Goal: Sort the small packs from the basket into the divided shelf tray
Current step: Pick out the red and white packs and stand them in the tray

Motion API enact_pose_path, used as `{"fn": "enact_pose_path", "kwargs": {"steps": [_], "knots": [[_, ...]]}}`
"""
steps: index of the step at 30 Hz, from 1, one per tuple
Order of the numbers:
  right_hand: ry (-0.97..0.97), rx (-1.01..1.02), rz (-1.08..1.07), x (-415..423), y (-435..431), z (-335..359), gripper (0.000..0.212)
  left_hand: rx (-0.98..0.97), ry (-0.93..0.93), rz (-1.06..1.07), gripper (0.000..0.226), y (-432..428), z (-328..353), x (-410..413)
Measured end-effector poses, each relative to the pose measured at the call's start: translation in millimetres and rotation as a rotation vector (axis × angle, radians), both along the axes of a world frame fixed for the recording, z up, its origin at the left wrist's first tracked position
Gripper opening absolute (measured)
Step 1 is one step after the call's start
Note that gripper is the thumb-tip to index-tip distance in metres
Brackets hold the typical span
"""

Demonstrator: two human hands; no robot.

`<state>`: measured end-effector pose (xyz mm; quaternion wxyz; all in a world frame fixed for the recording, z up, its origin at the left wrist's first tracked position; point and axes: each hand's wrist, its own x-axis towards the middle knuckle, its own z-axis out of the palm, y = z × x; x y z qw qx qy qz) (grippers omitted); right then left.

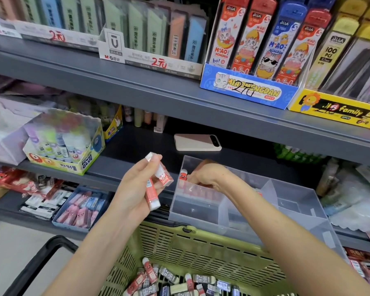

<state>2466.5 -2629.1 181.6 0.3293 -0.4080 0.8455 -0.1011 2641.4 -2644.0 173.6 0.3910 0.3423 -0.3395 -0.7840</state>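
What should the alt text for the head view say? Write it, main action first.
The right hand sets a red pack into the left compartment of a clear divided tray on a shop shelf, while the left hand holds several more red packs. Below, a green basket holds mixed red and dark packs.

The clear plastic divided tray (297,201) has open room in its right parts. Its left part is full of red packs (198,192). A white phone (198,142) lies behind the tray.

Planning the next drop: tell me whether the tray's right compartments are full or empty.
Empty: the clear tray's right compartments show bare floor; red packs line only the left one.
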Motion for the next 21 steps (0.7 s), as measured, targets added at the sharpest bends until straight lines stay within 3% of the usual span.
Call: {"fn": "enact_pose_path", "kwargs": {"steps": [3, 6, 8, 11, 15, 21], "knots": [[0.062, -0.165, 0.050, 4.6, 10.7, 12.6, 0.019, -0.053, 0.021, 0.008, 0.030, 0.7, 1.2, -0.9], [-0.337, -0.489, -0.017, 20.8, 32.7, 30.7, 0.026, -0.089, 0.011, 0.018, 0.032, 1.7, 1.7, -0.8], [-0.541, -0.506, 0.035, 36.5, 49.5, 38.9, 0.026, -0.113, 0.001, 0.020, 0.040, 4.3, 2.9, -1.4], [-0.523, -0.526, 0.029, 51.8, 69.6, 39.7, 0.023, -0.200, -0.056, 0.036, 0.053, 13.6, 7.9, -5.8], [-0.469, -0.614, -0.077, 46.4, 94.9, 39.6, 0.014, -0.365, -0.177, -0.023, 0.037, 30.8, 17.0, -16.3], [-0.614, -0.656, -0.196, -1.5, 135.6, 38.7, 0.008, -0.516, -0.267, -0.256, 0.025, 52.2, 30.5, -43.8]]}}
